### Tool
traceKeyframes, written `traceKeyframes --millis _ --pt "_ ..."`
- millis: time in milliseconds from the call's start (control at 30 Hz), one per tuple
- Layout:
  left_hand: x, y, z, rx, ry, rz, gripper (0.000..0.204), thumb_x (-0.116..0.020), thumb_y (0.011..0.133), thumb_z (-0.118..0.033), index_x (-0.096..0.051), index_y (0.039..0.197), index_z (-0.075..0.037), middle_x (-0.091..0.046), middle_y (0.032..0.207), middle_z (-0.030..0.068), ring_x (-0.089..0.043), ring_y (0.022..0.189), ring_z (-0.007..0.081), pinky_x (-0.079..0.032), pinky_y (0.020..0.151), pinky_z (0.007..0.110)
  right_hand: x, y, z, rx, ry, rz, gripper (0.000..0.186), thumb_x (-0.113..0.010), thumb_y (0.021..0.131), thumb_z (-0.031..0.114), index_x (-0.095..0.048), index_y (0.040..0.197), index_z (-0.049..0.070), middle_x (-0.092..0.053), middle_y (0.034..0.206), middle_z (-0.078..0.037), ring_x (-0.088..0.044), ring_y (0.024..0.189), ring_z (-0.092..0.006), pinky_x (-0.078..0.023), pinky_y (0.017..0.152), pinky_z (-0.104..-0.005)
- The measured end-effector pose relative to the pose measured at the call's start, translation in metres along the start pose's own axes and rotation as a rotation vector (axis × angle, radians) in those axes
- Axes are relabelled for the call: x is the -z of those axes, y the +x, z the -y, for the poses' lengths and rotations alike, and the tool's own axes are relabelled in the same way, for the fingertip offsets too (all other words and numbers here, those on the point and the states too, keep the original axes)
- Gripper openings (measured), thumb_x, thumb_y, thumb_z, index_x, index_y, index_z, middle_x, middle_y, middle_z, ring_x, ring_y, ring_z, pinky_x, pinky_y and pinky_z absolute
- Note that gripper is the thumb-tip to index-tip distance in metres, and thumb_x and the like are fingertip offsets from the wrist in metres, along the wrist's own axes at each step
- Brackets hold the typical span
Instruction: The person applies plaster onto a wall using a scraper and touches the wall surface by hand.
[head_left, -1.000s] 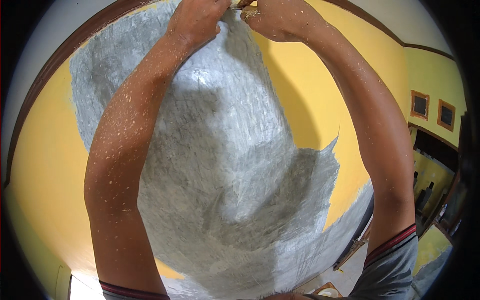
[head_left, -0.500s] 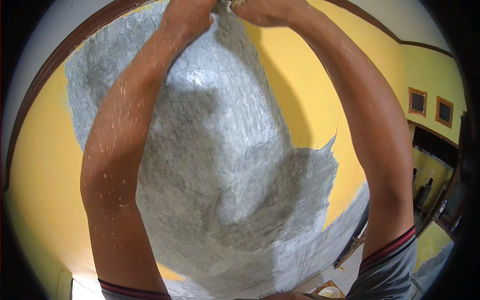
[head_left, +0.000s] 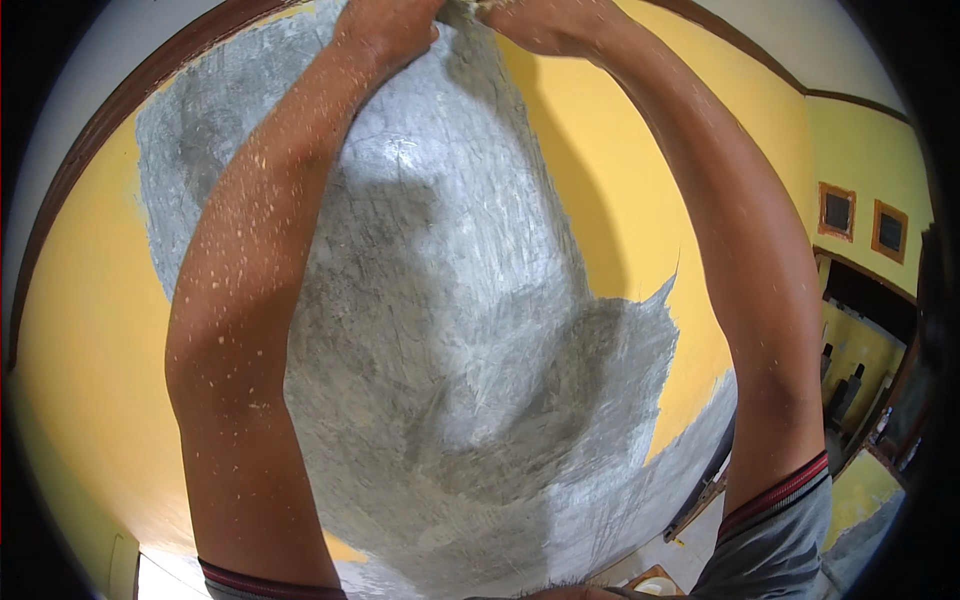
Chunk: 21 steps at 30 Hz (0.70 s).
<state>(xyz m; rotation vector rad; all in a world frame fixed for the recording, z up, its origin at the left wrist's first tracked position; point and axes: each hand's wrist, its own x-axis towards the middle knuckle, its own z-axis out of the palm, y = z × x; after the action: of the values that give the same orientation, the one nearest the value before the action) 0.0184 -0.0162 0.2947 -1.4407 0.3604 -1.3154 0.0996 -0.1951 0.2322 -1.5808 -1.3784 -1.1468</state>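
Now both hands have crept higher up the wall [head_left: 90, 330]: left hand [head_left: 385, 28] and right hand [head_left: 545, 25] meet at the grey plaster patch [head_left: 450, 330] (top edge cuts them off; grip cannot be told).

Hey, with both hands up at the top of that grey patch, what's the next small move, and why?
Probably draw both hands downward over the grey plaster. The left hand and right hand meet at its top edge, partly out of frame, and yellow wall remains bare beside it.
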Motion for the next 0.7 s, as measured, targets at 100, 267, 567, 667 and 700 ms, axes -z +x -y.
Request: traceKeyframes --millis 100,267,567,667,700 --pt "0.002 -0.008 -0.008 0.071 -0.036 0.046 0.021 -0.067 0.060 -0.001 -0.061 0.080 -0.004 -0.062 0.082 0.0152 -0.063 0.084 0.0360 -0.051 0.074 0.047 0.000 -0.002 0.000 0.037 -0.089 0.038 0.036 -0.059 0.085 0.024 -0.071 0.103 -0.005 -0.068 0.104 -0.029 -0.067 0.099 -0.0417 -0.054 0.091 -0.0453" --pt "0.007 -0.005 -0.007 0.064 -0.029 0.033 0.020 -0.066 0.061 0.000 -0.061 0.080 -0.005 -0.063 0.081 0.0143 -0.063 0.082 0.0362 -0.051 0.072 0.047 -0.015 0.005 -0.016 0.131 -0.146 -0.122 0.039 -0.058 0.085 0.026 -0.070 0.106 -0.005 -0.068 0.108 -0.028 -0.067 0.102 -0.0412 -0.053 0.092 -0.0451" --pt "0.006 0.001 -0.001 0.088 -0.035 0.047 0.014 -0.065 0.062 0.002 -0.064 0.076 -0.001 -0.064 0.081 0.0169 -0.064 0.082 0.0370 -0.052 0.074 0.047 0.003 0.001 0.000 0.045 -0.006 0.040 0.038 -0.055 0.085 0.024 -0.071 0.103 -0.006 -0.068 0.107 -0.030 -0.067 0.102 -0.0410 -0.053 0.091 -0.0465" --pt "0.001 -0.012 0.001 0.058 -0.080 0.045 0.019 -0.066 0.067 0.001 -0.065 0.086 -0.005 -0.066 0.087 0.0137 -0.065 0.085 0.0353 -0.053 0.074 0.045 -0.014 0.002 -0.006 0.114 -0.167 -0.102 0.034 -0.055 0.087 0.023 -0.072 0.095 -0.004 -0.070 0.095 -0.028 -0.069 0.092 -0.0411 -0.056 0.083 -0.0473" --pt "0.000 -0.015 -0.005 0.025 -0.105 0.021 0.025 -0.066 0.072 0.000 -0.064 0.095 -0.008 -0.066 0.092 0.0103 -0.065 0.085 0.0336 -0.053 0.074 0.043 -0.005 -0.011 0.002 0.046 -0.127 0.009 0.033 -0.055 0.087 0.024 -0.072 0.094 -0.004 -0.070 0.093 -0.027 -0.070 0.089 -0.0413 -0.057 0.081 -0.0473"
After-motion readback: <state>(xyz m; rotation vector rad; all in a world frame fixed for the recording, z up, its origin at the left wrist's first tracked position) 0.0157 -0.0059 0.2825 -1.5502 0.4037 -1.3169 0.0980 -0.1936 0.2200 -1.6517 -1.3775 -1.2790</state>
